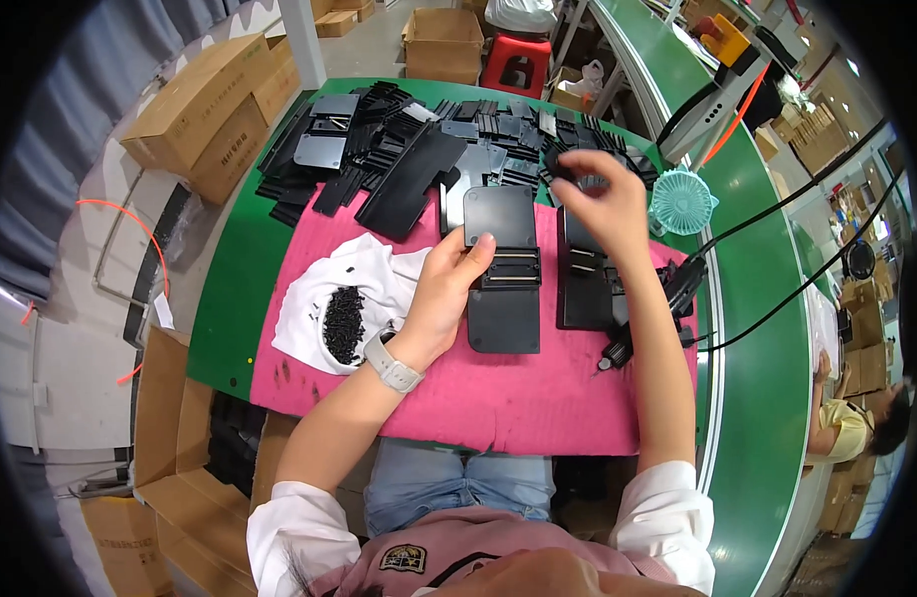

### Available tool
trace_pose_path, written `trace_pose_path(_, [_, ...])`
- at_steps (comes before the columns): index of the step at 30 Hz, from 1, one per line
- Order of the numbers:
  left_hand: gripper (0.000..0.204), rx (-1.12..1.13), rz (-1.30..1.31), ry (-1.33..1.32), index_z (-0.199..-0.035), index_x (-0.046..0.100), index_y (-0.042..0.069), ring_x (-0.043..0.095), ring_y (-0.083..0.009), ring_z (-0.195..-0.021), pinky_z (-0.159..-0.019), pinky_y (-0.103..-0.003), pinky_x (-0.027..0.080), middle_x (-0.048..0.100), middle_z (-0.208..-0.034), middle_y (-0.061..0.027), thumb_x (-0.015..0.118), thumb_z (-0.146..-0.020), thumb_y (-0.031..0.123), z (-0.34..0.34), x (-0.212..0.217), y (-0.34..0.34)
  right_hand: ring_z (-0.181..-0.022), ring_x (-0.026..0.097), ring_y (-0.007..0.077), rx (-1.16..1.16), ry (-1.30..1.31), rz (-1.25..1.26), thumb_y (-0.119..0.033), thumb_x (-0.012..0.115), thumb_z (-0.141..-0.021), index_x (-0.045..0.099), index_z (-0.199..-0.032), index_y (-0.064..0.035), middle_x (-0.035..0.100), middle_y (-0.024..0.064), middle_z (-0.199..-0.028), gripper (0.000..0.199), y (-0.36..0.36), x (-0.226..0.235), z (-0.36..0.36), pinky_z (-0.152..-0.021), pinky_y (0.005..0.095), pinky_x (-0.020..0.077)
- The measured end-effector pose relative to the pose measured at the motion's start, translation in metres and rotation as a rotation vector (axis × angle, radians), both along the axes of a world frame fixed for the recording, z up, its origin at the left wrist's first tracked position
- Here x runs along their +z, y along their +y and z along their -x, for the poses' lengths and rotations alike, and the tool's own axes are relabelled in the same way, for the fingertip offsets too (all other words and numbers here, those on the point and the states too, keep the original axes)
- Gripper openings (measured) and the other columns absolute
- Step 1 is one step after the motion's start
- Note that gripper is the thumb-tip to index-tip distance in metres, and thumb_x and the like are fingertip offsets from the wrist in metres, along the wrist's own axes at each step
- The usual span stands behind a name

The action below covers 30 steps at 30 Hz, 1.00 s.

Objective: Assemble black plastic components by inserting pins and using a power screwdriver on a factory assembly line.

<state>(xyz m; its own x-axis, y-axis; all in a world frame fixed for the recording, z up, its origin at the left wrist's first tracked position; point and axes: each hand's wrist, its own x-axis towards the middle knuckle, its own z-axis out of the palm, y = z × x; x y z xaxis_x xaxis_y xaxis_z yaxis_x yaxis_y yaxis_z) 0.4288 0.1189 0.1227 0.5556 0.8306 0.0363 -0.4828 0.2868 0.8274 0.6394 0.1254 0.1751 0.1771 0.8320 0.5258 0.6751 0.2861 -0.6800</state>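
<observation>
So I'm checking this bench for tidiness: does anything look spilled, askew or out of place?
Mostly the heap of black parts at the table's far side, piled at all angles. The black screws lie loose on a white cloth, but stay on it. Nothing looks damaged.

Brown cardboard boxes lie stacked on the floor left of the tabletop, one bearing a pale label. Another brown box stands beyond the far edge. Open cartons sit at lower left, and more boxes pile at far right.
</observation>
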Motion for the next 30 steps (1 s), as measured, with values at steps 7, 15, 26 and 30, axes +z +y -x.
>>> trace_pose_path(7, [0.037,-0.11,-0.078,0.07,-0.117,0.057,0.001,0.057,-0.0065,-0.09,-0.08,-0.022,0.046,0.063,-0.101,-0.0018,0.057,-0.096,0.031,0.002,0.004,-0.01,-0.09,0.059,0.0288,0.39,-0.24,-0.106,-0.001,0.076,-0.062,0.068,-0.094,-0.0009,0.064,0.0106,-0.104,0.033,-0.085,-0.003,0.036,-0.078,0.0364,0.0496])
trace_pose_path(15, [0.036,-0.14,-0.066,0.125,-0.119,0.055,0.001,0.057,-0.0079,-0.093,-0.08,-0.023,0.047,0.061,-0.106,-0.003,0.06,-0.095,0.027,-0.002,0.0,-0.016,-0.087,0.058,0.0278,0.326,-0.287,-0.094,-0.011,0.08,-0.061,0.069,-0.094,-0.003,0.063,0.0095,-0.101,0.036,-0.094,-0.017,0.032,-0.072,0.0365,0.0508])
trace_pose_path(26, [0.023,0.605,-0.974,1.007,-0.096,0.063,0.003,0.061,-0.0273,-0.071,-0.061,-0.036,0.047,0.06,-0.078,-0.0107,0.071,-0.079,0.016,0.082,0.022,-0.039,-0.079,0.06,0.0271,0.512,-0.31,0.076,-0.009,0.08,-0.058,0.065,-0.079,-0.0021,0.063,0.0097,-0.09,0.027,-0.12,-0.021,0.055,-0.064,0.0364,0.051])
trace_pose_path(30, [0.024,0.593,-0.998,1.494,-0.089,0.064,0.003,0.062,-0.029,-0.076,-0.063,-0.038,0.049,0.06,-0.082,-0.0101,0.075,-0.073,0.018,0.134,0.014,-0.036,-0.084,0.06,0.0266,0.453,-0.369,0.194,-0.009,0.078,-0.059,0.061,-0.081,-0.0034,0.061,0.0074,-0.091,0.028,-0.119,-0.02,0.061,-0.067,0.0361,0.051])
